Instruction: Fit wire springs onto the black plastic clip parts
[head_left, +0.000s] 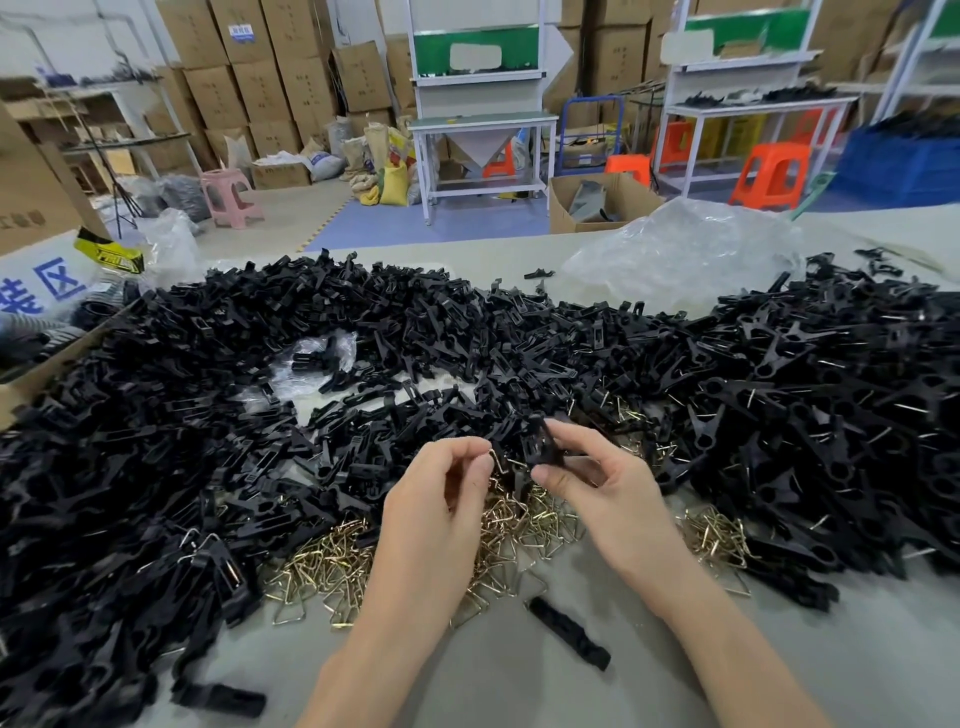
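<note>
My right hand pinches a black plastic clip part between thumb and fingers, raised over the table. Close beside it, my left hand pinches a brass-coloured wire spring by one bent end. The spring's tip is nearly at the clip part; whether they touch I cannot make out. Below both hands lies a loose heap of wire springs. A huge pile of black clip parts covers the table's left and far side.
Clips with springs fitted are heaped on the right. A single black part lies on the grey table near my wrists, another at lower left. A crumpled clear bag sits at the back right, a cardboard box at the left edge.
</note>
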